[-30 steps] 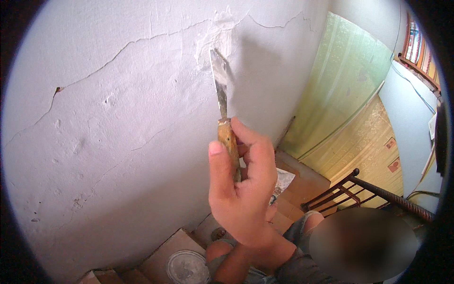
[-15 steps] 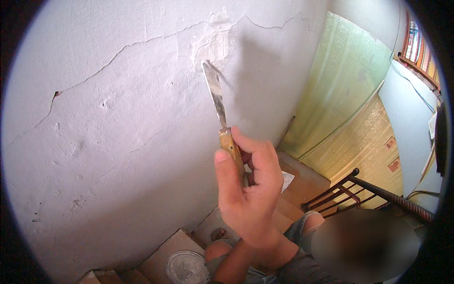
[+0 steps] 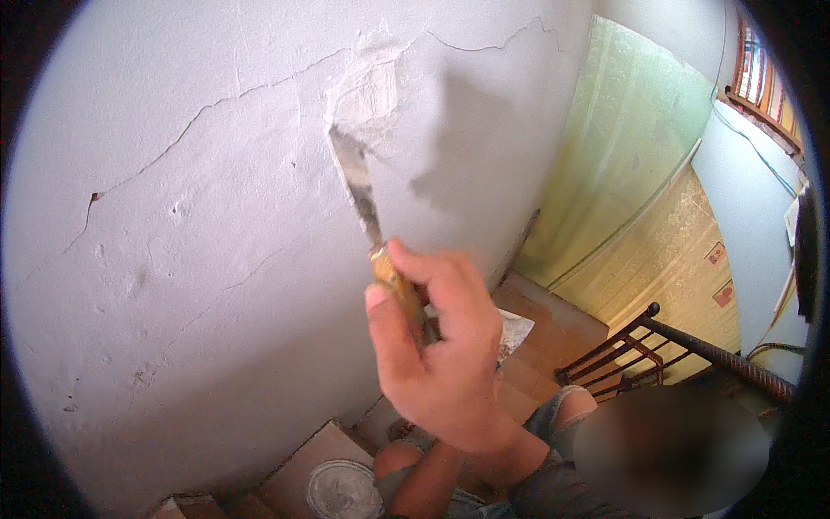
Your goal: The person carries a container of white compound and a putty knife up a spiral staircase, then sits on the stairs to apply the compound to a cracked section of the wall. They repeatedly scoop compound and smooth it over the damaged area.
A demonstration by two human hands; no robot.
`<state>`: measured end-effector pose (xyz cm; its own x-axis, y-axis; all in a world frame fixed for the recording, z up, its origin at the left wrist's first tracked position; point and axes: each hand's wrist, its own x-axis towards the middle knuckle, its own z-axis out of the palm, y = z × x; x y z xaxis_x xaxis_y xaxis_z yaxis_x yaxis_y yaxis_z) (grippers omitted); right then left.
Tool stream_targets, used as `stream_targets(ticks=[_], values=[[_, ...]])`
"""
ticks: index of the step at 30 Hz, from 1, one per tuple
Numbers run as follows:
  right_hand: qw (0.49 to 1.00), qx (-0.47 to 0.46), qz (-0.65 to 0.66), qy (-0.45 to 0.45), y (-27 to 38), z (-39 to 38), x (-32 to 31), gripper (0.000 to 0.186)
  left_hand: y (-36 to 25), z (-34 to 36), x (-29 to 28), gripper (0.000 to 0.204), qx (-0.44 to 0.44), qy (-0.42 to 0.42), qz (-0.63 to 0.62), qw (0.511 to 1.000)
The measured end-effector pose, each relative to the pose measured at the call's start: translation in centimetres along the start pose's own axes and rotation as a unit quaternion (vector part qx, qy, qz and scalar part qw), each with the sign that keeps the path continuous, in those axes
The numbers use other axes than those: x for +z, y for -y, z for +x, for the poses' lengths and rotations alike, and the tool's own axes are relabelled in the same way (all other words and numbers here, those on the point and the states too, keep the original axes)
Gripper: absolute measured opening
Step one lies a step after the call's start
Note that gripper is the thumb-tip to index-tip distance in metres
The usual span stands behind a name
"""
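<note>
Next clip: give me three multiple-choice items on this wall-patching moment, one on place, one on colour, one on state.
1. Where is the knife tip?
A. At the lower edge of the patch on the wall
B. In the bucket
C. On the railing

2. What colour is the knife's handle?
A. Blue
B. Yellowish brown
C. Black

3. How does the right hand stand?
A. Open, flat on the wall
B. Closed around the handle
C. Resting on the bucket

Answers: 1 A, the blade's end meets the rough pale patch beside the crack. 2 B, wood tone shows above the fingers. 3 B, thumb and fingers wrap the handle, blade pointing up. The bucket sits below on the steps, untouched.
</note>
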<state>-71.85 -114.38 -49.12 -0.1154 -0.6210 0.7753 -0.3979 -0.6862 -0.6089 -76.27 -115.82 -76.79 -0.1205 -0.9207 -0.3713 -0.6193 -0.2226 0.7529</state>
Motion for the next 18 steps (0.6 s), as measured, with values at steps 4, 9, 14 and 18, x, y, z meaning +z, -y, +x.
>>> stream_targets(ticks=[4,9,14,18], values=[[0.979,0.126,0.145,0.063,0.4,-1.2,-2.7,0.028,-0.2,-0.1,0.0,0.038,-0.001,-0.007,-0.015,1.0],[0.832,0.386,0.393,0.068,-2.2,-0.3,-7.2,0.029,-0.1,0.3,0.6,0.038,0.007,-0.017,-0.059,0.998],[0.78,0.398,0.476,0.081,-6.3,0.4,-7.4,0.036,0.3,0.9,1.3,0.038,0.108,-0.061,-0.039,0.991],[0.702,0.394,0.58,0.129,-9.3,0.5,-8.1,0.042,0.2,0.6,1.3,0.035,0.048,-0.024,-0.059,0.997]])
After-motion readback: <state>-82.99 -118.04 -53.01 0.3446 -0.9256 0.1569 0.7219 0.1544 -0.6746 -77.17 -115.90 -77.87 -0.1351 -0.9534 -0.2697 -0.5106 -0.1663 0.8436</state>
